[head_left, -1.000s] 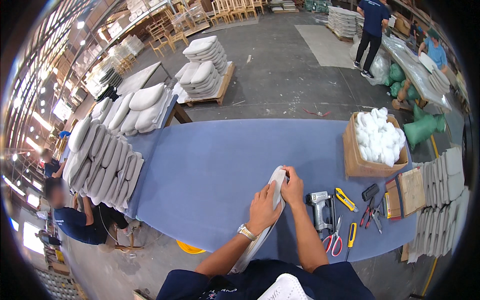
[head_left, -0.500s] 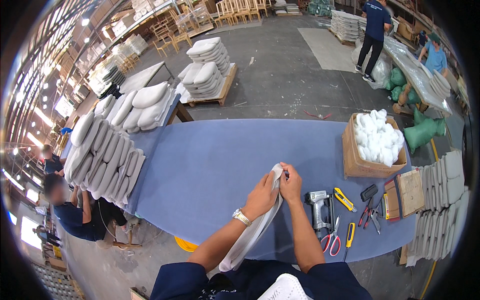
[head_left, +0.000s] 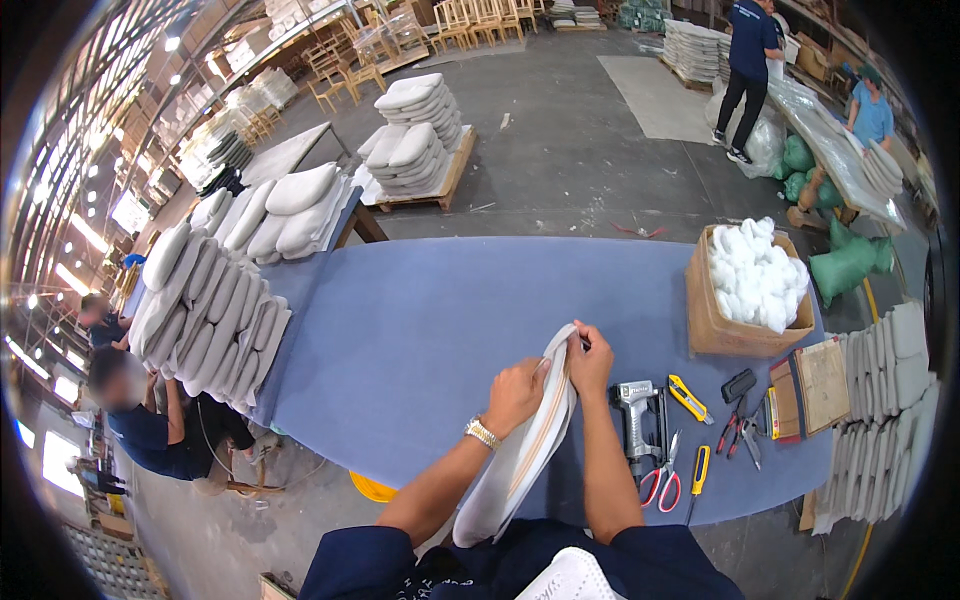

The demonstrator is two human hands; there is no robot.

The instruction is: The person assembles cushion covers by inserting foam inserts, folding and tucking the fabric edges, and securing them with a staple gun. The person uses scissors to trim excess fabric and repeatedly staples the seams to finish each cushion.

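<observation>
Left hand [head_left: 517, 392] and right hand [head_left: 590, 358] grip a slim cushion [head_left: 492, 503] — pale grey fabric, rounded at the end.

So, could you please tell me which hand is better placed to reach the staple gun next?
Probably the right hand, as it is nearer the staple gun; the left hand is farther away, across the pale grey cushion. Both hold the cushion, so the right would likely need to let go first.
</observation>
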